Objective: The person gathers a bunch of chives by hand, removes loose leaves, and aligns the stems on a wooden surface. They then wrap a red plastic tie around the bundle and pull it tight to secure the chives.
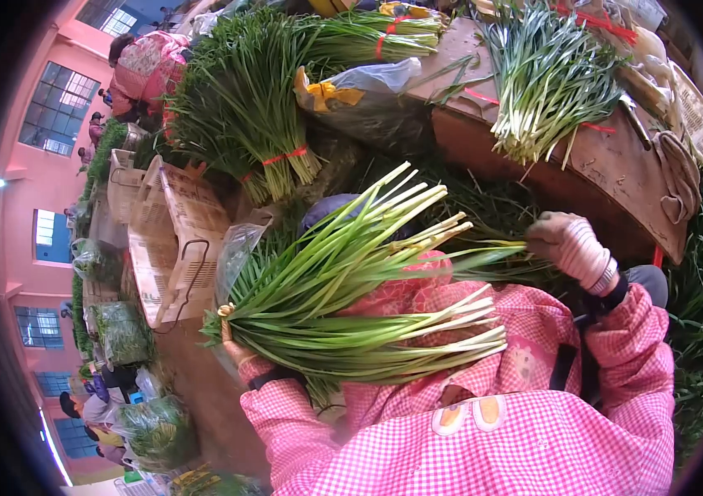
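Green stalks (pixel 335 281) occupy left hand (pixel 237 350) and, apparently, right hand (pixel 568 241).

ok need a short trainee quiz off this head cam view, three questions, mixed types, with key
1. Multiple choice: what colour are the bands round the tall leafy bundles beyond the beige crates?
A) blue
B) red
C) white

2. True or false: on the bunch in the left hand, the pale stem ends lie in that hand's grip.

3. Fill in: the pale wrap is on the ____ hand.

Key:
1. B
2. False; the left hand grips the leafy end, and the pale ends fan out away from it.
3. right; the right hand wears it.
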### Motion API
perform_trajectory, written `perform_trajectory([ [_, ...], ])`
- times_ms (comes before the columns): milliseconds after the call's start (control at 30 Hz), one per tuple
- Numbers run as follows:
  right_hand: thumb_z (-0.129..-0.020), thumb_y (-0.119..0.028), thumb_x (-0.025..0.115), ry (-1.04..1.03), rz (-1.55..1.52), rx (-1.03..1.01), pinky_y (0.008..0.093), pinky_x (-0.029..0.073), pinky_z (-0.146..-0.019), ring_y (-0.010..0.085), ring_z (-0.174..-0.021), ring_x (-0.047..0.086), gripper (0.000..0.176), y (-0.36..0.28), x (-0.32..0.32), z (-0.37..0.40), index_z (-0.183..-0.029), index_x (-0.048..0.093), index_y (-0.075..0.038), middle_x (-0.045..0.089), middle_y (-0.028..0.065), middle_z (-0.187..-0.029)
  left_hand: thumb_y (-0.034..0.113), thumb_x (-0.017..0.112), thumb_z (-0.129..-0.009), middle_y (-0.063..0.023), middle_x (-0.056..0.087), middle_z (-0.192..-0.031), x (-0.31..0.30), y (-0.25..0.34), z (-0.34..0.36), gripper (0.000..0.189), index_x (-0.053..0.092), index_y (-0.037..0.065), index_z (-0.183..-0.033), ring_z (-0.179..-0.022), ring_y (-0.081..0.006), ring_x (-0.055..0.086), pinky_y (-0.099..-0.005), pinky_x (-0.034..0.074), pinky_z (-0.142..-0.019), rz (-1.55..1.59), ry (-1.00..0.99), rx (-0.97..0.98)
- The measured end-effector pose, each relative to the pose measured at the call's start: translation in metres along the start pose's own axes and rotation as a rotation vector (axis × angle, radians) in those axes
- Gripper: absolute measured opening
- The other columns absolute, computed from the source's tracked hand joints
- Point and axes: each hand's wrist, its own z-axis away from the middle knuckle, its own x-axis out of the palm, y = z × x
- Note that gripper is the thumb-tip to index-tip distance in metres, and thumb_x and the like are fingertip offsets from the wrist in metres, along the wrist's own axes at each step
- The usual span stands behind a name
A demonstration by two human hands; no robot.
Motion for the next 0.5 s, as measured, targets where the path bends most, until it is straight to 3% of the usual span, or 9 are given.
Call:
perform_trajectory([
  [67, -0.075, -0.017, 0.063, -0.476, 0.712, 0.368, 0.0376, 0.05, -0.068, 0.0254, -0.076, 0.063, 0.012, 0.034, 0.009, 0.006, -0.085, 0.067, -0.011, 0.064, 0.0043, -0.076, 0.022, 0.056, -0.086, -0.0063, 0.065, -0.099, 0.023, 0.001, 0.015, 0.016, 0.065, 0.012, -0.095, -0.085, -0.0239, 0.063, -0.0442, 0.053, -0.078, 0.019, 0.035, -0.073],
  [200, -0.075, -0.021, 0.064, 0.151, 0.09, -0.161, 0.0385, 0.048, -0.075, 0.0285, -0.087, 0.059, 0.023, -0.008, -0.001, -0.004, -0.096, 0.062, -0.011, 0.063, 0.0078, -0.093, 0.025, 0.058, -0.084, -0.0106, 0.065, -0.101, -0.007, -0.002, -0.012, 0.021, 0.064, 0.01, -0.097, -0.087, -0.027, 0.063, -0.0453, 0.053, -0.078, -0.01, -0.027, -0.031],
  [233, -0.075, -0.02, 0.064, 0.235, -0.085, -0.237, 0.0386, 0.047, -0.076, 0.0289, -0.087, 0.059, 0.019, -0.039, -0.008, -0.02, -0.092, 0.062, -0.011, 0.062, 0.0071, -0.09, 0.028, 0.059, -0.084, -0.0132, 0.064, -0.102, 0.02, -0.003, 0.007, 0.027, 0.064, 0.007, -0.101, -0.088, -0.0293, 0.063, -0.0463, 0.053, -0.079, 0.008, -0.111, -0.02],
  [333, -0.078, -0.026, 0.062, 0.323, 0.051, -0.316, 0.0397, 0.047, -0.07, 0.0285, -0.08, 0.059, 0.015, -0.092, 0.009, -0.065, -0.078, 0.06, -0.01, 0.063, 0.008, -0.086, 0.033, 0.056, -0.087, -0.0154, 0.061, -0.11, 0.001, 0.007, -0.01, 0.038, 0.06, 0.004, -0.11, -0.096, -0.0302, 0.06, -0.0455, 0.05, -0.084, -0.097, -0.069, -0.036],
  [400, -0.079, -0.032, 0.06, 0.121, 0.077, -0.238, 0.0392, 0.048, -0.064, 0.03, -0.067, 0.06, 0.025, -0.104, 0.026, -0.087, -0.07, 0.062, -0.009, 0.061, 0.01, -0.071, 0.032, 0.057, -0.086, -0.0147, 0.062, -0.106, 0.003, 0.01, -0.01, 0.035, 0.062, 0.005, -0.107, -0.093, -0.0303, 0.061, -0.0462, 0.051, -0.082, -0.075, -0.073, -0.05],
  [467, -0.078, -0.022, 0.064, -0.058, -0.358, -0.21, 0.0364, 0.048, -0.069, 0.0282, -0.075, 0.061, 0.014, -0.106, 0.051, -0.099, -0.085, 0.065, -0.01, 0.061, 0.0116, -0.075, 0.027, 0.058, -0.085, -0.0113, 0.065, -0.099, 0.007, 0.008, -0.007, 0.027, 0.064, 0.006, -0.1, -0.087, -0.0274, 0.063, -0.0452, 0.053, -0.078, -0.038, -0.014, -0.025],
  [500, -0.078, -0.021, 0.065, -0.018, -0.38, -0.236, 0.0354, 0.049, -0.069, 0.0286, -0.075, 0.06, 0.015, -0.107, 0.057, -0.1, -0.088, 0.065, -0.01, 0.061, 0.0114, -0.077, 0.026, 0.058, -0.085, -0.0111, 0.065, -0.099, 0.004, 0.009, -0.008, 0.026, 0.065, 0.006, -0.1, -0.087, -0.0269, 0.063, -0.045, 0.053, -0.078, -0.04, -0.016, -0.014],
])
